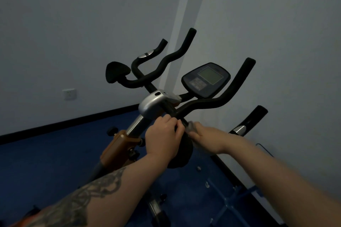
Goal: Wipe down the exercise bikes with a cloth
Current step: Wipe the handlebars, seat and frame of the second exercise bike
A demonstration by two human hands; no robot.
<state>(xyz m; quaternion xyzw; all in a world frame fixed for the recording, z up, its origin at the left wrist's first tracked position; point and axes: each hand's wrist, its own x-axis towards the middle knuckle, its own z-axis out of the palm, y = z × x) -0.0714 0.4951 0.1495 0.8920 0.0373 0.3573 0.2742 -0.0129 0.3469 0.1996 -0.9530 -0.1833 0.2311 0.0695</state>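
Both hands are on the bike's (147,108) handlebar (203,104) near the stem. Left hand (162,136) fingers curl round the bar, right hand (208,136) pinches the blurry cloth (191,127) against it.

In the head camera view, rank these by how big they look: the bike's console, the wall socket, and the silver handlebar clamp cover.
1. Console, largest.
2. Silver clamp cover, somewhat smaller, though it sits nearer the camera, so the gap is unsure.
3. Wall socket, clearly smallest, and farthest away.
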